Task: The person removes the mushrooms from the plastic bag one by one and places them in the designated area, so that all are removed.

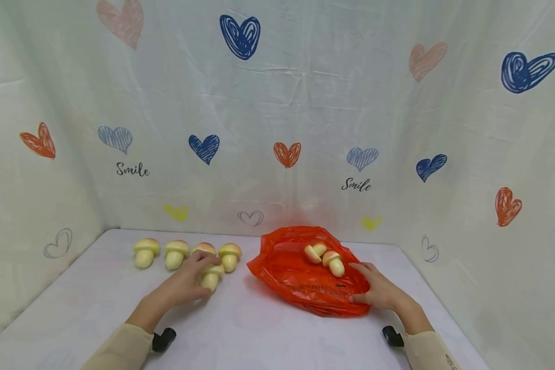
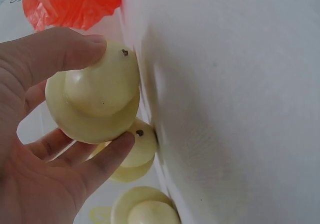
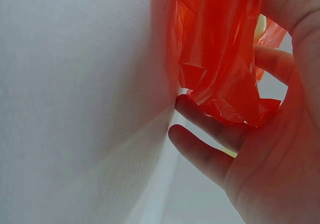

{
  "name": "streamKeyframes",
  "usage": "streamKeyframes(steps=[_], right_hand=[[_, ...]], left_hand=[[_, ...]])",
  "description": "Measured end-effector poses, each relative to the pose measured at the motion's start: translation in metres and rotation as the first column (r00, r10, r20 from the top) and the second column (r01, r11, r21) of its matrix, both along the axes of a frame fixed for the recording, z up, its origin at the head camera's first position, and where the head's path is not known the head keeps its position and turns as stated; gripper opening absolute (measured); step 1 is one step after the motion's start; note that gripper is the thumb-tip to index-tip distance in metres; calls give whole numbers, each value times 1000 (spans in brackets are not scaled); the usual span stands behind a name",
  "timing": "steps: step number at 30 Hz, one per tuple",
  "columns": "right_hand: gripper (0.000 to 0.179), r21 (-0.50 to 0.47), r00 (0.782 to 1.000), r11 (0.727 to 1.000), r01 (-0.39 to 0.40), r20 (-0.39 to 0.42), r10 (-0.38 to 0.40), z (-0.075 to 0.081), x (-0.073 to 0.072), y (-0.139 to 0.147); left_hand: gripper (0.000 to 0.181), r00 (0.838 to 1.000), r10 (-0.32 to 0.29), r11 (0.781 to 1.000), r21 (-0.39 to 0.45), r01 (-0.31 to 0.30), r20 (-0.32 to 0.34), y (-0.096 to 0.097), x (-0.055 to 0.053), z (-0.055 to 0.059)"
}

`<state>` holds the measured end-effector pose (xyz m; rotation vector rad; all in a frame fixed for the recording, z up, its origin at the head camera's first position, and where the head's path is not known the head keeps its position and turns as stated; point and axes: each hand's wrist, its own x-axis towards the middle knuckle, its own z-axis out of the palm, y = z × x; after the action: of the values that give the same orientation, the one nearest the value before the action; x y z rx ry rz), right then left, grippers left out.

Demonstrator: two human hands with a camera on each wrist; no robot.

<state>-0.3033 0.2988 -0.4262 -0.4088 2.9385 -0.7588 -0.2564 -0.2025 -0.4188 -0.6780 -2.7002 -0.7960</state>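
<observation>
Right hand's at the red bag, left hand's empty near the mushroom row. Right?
Not empty: the left hand grips a mushroom, as the left wrist view shows. It is near the mushroom row, and the right hand is at the red bag.

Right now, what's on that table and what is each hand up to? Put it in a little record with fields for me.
Left hand: holds a mushroom between thumb and fingers
Right hand: touches the right side of the bag; how firmly, I cannot tell
Bag: red, thin plastic, crumpled
Left side: row of four mushrooms, one partly hidden behind the left hand
At the bag: two mushrooms; inside or on top, unclear
Table: white surface
Backdrop: pale, with hearts and "Smile"
</observation>
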Motion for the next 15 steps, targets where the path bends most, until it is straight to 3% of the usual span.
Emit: streamKeyframes(steps=[15], right_hand=[[88,6,1000,1000,-13,-9,13,1,1,0]], left_hand=[[65,999,-6,1000,-28,5,-37,0,-1,-4]])
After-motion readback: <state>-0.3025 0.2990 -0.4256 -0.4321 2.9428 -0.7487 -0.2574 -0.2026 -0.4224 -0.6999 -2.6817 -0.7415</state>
